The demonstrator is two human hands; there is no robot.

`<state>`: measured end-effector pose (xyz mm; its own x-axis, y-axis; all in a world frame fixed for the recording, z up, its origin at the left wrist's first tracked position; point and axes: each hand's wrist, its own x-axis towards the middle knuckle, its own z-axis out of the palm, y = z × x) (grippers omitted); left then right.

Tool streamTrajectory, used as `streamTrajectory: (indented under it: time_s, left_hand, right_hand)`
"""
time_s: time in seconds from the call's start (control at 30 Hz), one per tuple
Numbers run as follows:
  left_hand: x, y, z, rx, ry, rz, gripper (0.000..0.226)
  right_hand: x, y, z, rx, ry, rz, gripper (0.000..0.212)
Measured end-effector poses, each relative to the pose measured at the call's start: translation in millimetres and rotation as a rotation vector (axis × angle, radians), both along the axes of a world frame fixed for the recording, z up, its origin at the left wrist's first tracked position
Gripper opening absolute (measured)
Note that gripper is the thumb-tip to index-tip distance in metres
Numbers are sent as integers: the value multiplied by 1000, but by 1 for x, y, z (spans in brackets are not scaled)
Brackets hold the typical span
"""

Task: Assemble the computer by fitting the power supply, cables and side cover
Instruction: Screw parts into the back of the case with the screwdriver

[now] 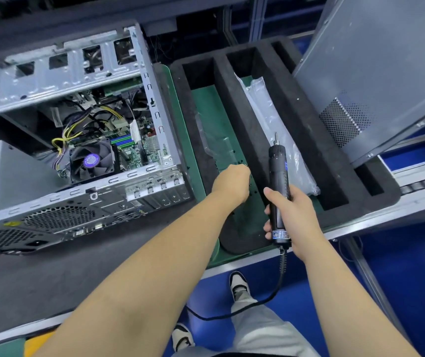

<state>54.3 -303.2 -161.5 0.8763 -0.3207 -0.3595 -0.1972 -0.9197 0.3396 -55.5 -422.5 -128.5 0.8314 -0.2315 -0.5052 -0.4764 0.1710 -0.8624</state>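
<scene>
An open computer case (82,161) lies on its side at the left, showing the motherboard, a fan (91,161) and yellow and black cables. The grey power supply (5,176) sits at its near left corner. A grey side cover (376,81) leans at the upper right. My right hand (292,215) grips a black electric screwdriver (278,186), tip pointing away. My left hand (232,182) reaches into a compartment of the black foam tray (234,104), fingers curled down among small dark screws; what they hold is hidden.
The tray rests on a green mat (185,140) right of the case. A long clear plastic bag (273,130) lies in the tray's middle slot. The screwdriver's black cord (257,302) hangs below the bench edge. Blue floor and my shoes show underneath.
</scene>
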Motion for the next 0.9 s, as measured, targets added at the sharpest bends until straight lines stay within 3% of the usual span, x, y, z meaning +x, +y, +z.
streamTrajectory:
  time_s: [0.23, 0.33, 0.57, 0.67, 0.77, 0.9]
  left_hand:
    - [17, -20, -26, 321, -63, -186, 41]
    - [40, -24, -29, 237, -134, -135, 39]
    - [65, -24, -31, 107, 83, 10, 30]
    - [59, -23, -33, 77, 120, 26, 12]
    - [51, -25, -37, 58, 142, 29, 27]
    - [45, -24, -36, 0, 221, 49, 12]
  right_hand:
    - [5, 4, -6, -4, 9, 5, 13]
    - [8, 6, -8, 0, 14, 14, 14]
    - [12, -3, -8, -22, 13, 18, 17]
    - [11, -5, -9, -27, 23, -1, 16]
    - [9, -7, -10, -15, 19, -15, 11]
    - [7, -6, -11, -11, 17, -11, 11]
